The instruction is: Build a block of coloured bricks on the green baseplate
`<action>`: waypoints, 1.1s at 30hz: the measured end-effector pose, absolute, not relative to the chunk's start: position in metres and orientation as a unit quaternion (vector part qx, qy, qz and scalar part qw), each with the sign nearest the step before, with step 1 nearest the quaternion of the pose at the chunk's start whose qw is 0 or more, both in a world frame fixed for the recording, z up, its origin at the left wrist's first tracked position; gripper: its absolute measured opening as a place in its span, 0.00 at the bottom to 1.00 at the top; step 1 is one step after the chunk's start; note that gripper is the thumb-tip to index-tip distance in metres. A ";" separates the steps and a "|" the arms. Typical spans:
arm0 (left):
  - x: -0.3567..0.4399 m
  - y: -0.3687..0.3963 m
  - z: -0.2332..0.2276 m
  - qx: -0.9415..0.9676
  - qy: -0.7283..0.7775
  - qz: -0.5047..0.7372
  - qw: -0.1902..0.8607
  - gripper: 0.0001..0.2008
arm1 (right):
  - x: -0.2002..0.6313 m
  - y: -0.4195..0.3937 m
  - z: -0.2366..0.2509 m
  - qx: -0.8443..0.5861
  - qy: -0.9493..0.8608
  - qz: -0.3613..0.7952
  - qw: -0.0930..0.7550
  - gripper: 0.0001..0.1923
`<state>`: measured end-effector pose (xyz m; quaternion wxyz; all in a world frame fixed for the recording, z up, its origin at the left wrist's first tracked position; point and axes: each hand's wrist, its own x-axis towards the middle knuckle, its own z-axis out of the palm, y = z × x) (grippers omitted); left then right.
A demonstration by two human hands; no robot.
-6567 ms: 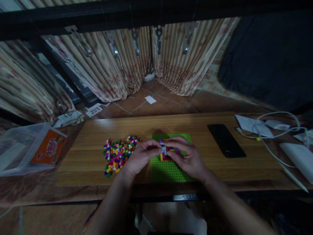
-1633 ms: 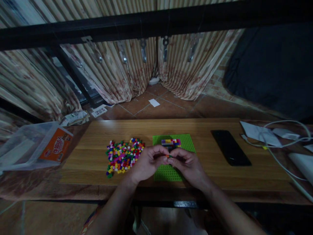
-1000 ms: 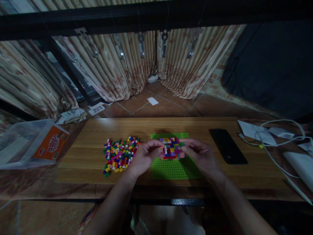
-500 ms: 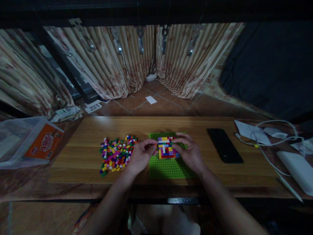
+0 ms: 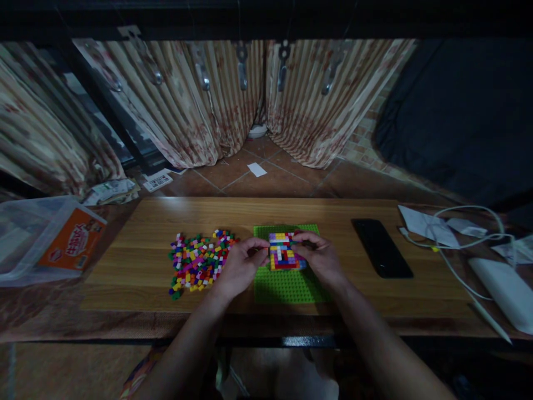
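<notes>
A patterned block of small colored toy bricks (image 5: 280, 258) sits on the upper part of a green studded baseplate (image 5: 287, 289). At its left edge my left hand (image 5: 240, 265) has thumb and forefinger pinched together; a speck of orange shows at the tips, too small to name. Over the block's right side my right hand (image 5: 322, 258) is closed in a pinch, its fingertips at the upper right bricks. A bit of green shows by those tips, but I cannot tell whether it is held. Left of the baseplate lies a loose pile of mixed bricks (image 5: 197, 264).
A black phone (image 5: 381, 247) lies right of the baseplate on the wooden board (image 5: 137, 278). Farther right are a white cable (image 5: 458, 278), papers (image 5: 425, 225) and a white device (image 5: 502, 291). At the far left stands a clear plastic box (image 5: 37, 244) with an orange label.
My right fingers have shifted slightly and drawn closer together at the block's upper right. The left hand keeps its pinch at the left edge. The view has moved very slightly.
</notes>
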<state>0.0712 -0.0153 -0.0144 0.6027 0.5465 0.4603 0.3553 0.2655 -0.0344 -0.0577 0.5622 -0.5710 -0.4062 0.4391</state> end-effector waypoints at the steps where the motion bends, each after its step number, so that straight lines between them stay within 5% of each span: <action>1: 0.071 -0.015 -0.015 0.546 0.462 0.354 0.603 0.07 | 0.265 -0.035 -0.056 -0.571 -0.393 0.450 0.563 0.13; 23: 0.074 -0.015 -0.020 0.528 0.445 0.363 0.626 0.10 | 0.262 -0.034 -0.057 -0.557 -0.392 0.465 0.566 0.18; 29: 0.072 -0.017 -0.015 0.469 0.429 0.373 0.676 0.13 | 0.260 -0.049 -0.032 -0.584 -0.567 0.249 0.524 0.13; 33: 0.073 -0.018 -0.012 0.469 0.402 0.359 0.700 0.15 | 0.252 -0.060 -0.019 -0.524 -0.678 0.221 0.466 0.13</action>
